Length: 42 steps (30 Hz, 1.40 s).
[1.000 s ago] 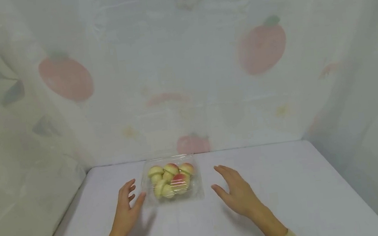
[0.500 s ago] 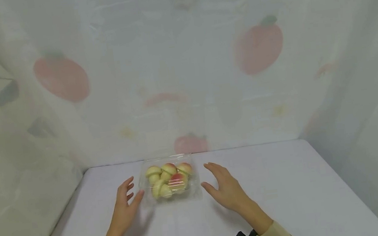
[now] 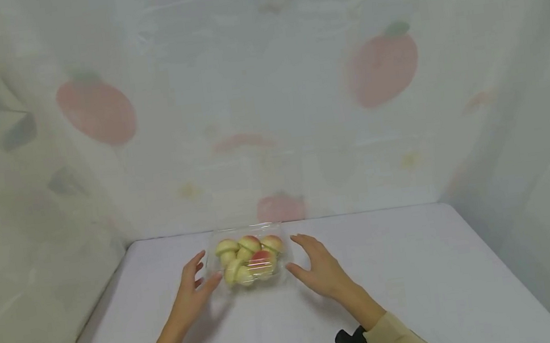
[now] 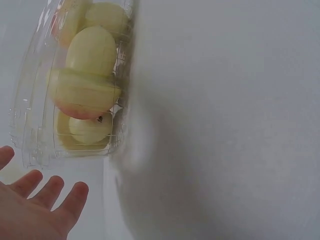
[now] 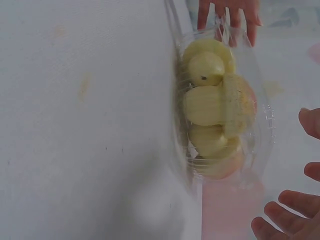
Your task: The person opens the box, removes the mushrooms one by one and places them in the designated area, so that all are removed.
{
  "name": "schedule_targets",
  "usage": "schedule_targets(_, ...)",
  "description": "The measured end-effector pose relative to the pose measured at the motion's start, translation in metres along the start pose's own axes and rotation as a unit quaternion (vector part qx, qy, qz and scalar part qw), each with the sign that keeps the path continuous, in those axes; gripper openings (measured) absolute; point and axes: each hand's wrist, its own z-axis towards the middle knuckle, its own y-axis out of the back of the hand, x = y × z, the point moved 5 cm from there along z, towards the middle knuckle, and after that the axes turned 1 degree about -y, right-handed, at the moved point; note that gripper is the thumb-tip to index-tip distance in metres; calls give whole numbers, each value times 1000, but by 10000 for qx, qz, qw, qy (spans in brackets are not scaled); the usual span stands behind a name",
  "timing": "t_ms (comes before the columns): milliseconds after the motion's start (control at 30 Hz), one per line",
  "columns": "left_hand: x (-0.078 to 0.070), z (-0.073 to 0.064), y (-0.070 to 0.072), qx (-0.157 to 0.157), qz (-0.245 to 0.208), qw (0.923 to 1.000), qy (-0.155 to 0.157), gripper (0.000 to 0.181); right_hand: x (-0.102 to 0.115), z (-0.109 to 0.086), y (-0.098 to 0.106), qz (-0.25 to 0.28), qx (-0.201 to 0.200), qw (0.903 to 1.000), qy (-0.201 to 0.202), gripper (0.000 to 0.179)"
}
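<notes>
A clear plastic clamshell box (image 3: 248,287) with its lid down sits at the far side of the white table. Inside it are several mushroom-shaped pieces (image 3: 249,246), pale yellow-green with some pinkish-red caps. At the box's left side is my left hand (image 3: 192,291), fingers spread and a little bent, holding nothing. My right hand (image 3: 322,271) faces the right side in the same way. In the left wrist view, the left fingertips (image 4: 75,192) stand just short of the box end. The right wrist view shows a gap between the right fingers (image 5: 285,217) and the plastic.
The white tabletop (image 3: 423,290) ends just behind the box. Pale curtains with printed red fruit (image 3: 97,110) hang behind and along both sides. Each wrist carries a black camera mount (image 3: 349,341).
Both hands have come in closer to the box from its two sides, the right one travelling further leftward. The box has stayed in its place on the table.
</notes>
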Motion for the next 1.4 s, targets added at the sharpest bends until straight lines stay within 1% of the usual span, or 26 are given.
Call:
schedule_targets(100,1,3,-2,82,-5,9999,77,77,-2,2,-3,101,87,9999,-31,66)
schedule_targets(300,2,6,-4,202,-55,9994,262,82,-6,8,-11,233,190,9995,34,68)
schedule_targets(600,9,10,-7,378,-127,9981,471,89,-10,14,-24,446,481,9978,33,74)
schedule_targets(700,11,12,-9,445,-195,9977,477,93,-11,17,-27,512,457,9976,80,75)
schedule_targets(933,17,16,-13,601,-364,9960,561,104,-11,22,-35,677,395,9962,375,79)
schedule_targets(1167,16,17,-15,579,-298,9967,479,110,-11,22,-39,742,445,9953,438,80)
schedule_targets(1400,19,19,-19,555,-355,9962,566,112,-14,20,-39,741,329,9960,374,76)
